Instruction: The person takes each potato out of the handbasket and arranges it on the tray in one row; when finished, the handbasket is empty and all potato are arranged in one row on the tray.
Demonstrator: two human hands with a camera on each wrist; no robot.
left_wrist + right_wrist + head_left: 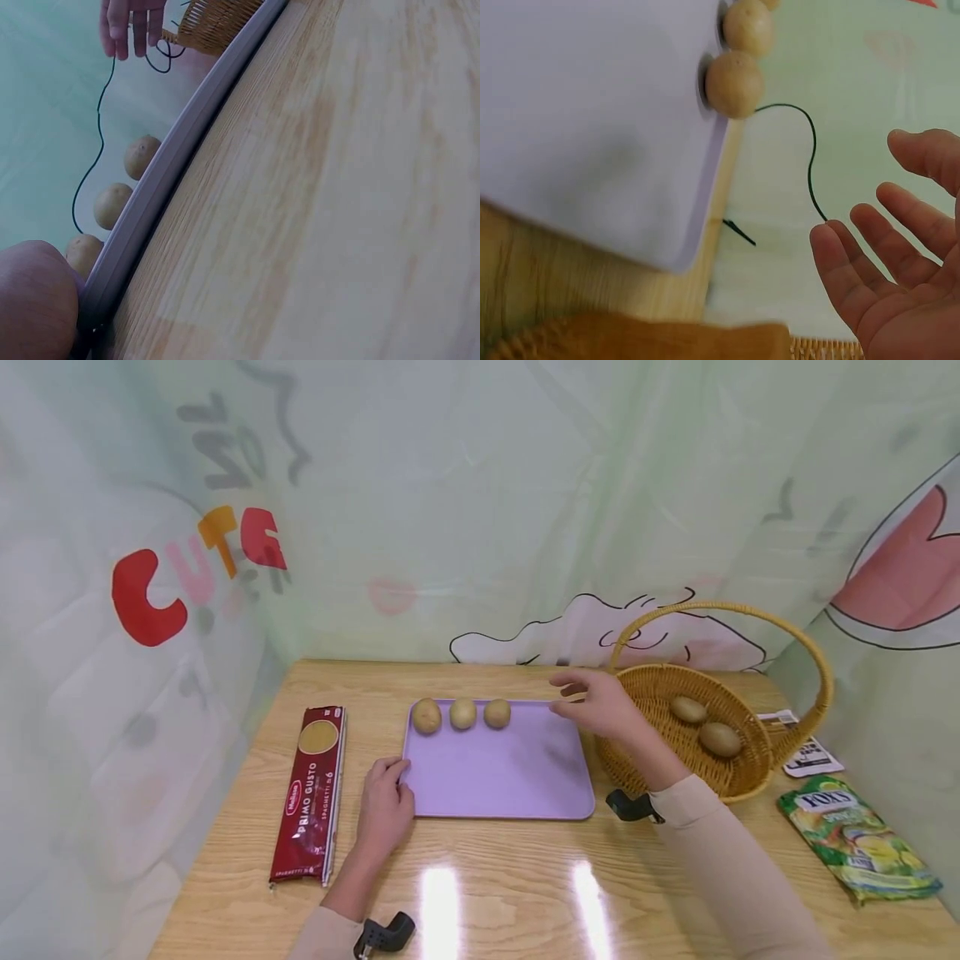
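Observation:
A lilac tray (pixel 498 777) lies on the table with three potatoes (pixel 462 714) in a row along its far edge. My left hand (pixel 387 802) holds the tray's left edge, its fingertips and thumb at the rim. Over the tray's far right corner is my right hand (pixel 596 703), its fingers spread and loosely bent with nothing between them, as the right wrist view of the hand (pixel 900 270) also shows. Right of the tray stands a wicker basket (pixel 643 693) with a tall handle; two brown potatoes (pixel 720 739) lie inside it.
On the left lies a red spaghetti packet (pixel 309 797). To the right of the basket are a green Fox's bag (pixel 858 839) and a white-and-dark packet (pixel 813 758), partly hidden by the handle. A printed curtain (pixel 450 510) hangs behind the wooden table (pixel 510 877).

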